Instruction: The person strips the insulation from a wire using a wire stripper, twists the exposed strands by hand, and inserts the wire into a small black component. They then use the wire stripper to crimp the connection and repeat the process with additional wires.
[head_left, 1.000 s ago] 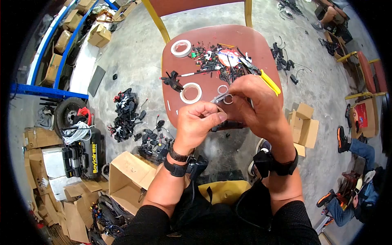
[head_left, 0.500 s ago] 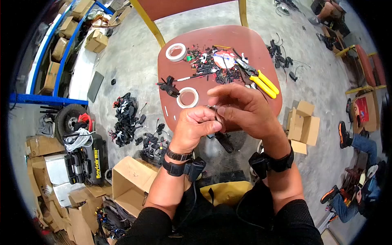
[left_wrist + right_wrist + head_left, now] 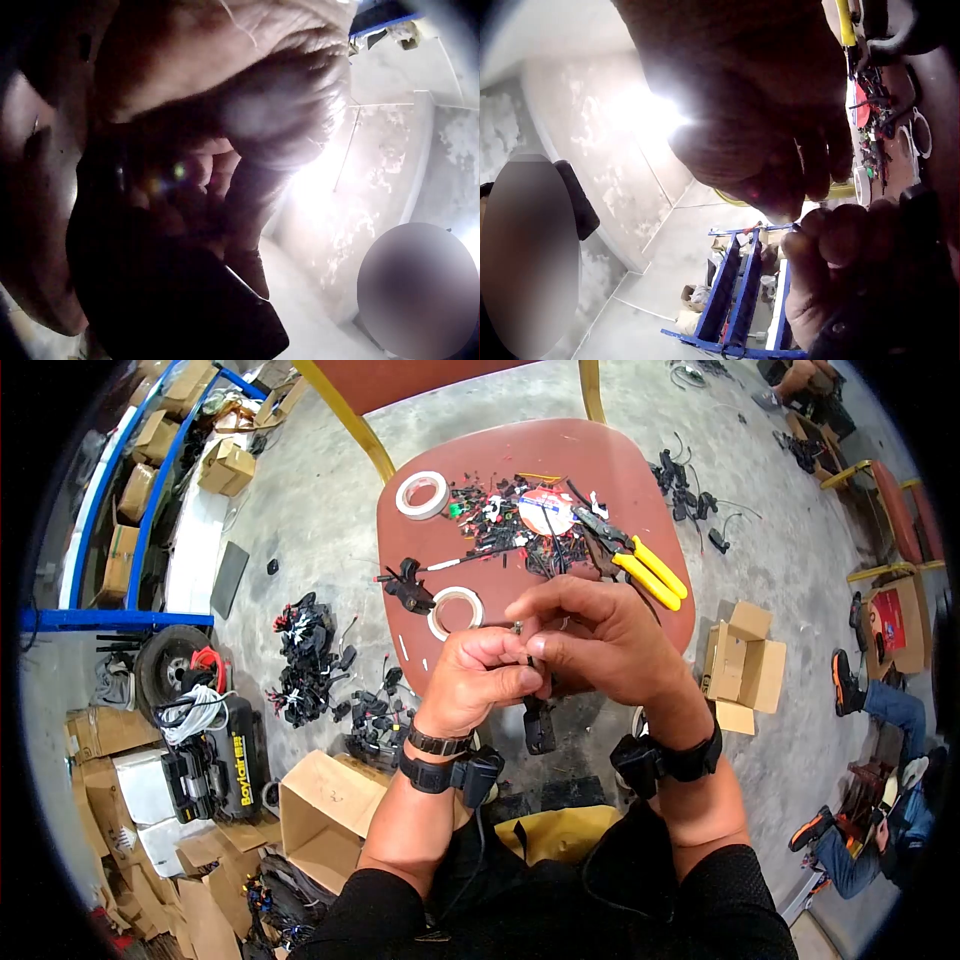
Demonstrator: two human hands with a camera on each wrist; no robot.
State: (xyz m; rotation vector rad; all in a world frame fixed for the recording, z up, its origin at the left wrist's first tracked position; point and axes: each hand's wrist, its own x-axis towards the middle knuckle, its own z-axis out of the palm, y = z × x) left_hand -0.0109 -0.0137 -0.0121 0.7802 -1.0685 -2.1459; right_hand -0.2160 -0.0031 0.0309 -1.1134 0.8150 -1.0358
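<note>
In the head view my left hand point(image 3: 485, 672) pinches a thin dark wire between thumb and fingers in front of the chair seat. A black plastic part point(image 3: 540, 728) hangs below the fingertips. My right hand point(image 3: 605, 635) meets the left from the other side, its thumb and a finger closing on a small shiny tip point(image 3: 518, 628) of the wire. The index finger arches above. In the left wrist view the black part point(image 3: 180, 300) is a large dark shape under the palm. The right wrist view shows both hands' fingertips point(image 3: 799, 225) together; the wire is hidden there.
On the red chair seat point(image 3: 650, 480) lie yellow-handled pliers point(image 3: 648, 572), tape rolls point(image 3: 422, 495), a black lever-like part point(image 3: 408, 588) and a pile of wire scraps point(image 3: 490, 510). Cardboard boxes point(image 3: 335, 810) and heaps of black parts point(image 3: 305, 655) stand on the floor.
The right hand has come down and left to meet the left hand's fingertips. The black part now hangs lower, nearer my body. The yellow-handled pliers have come into fuller view.
</note>
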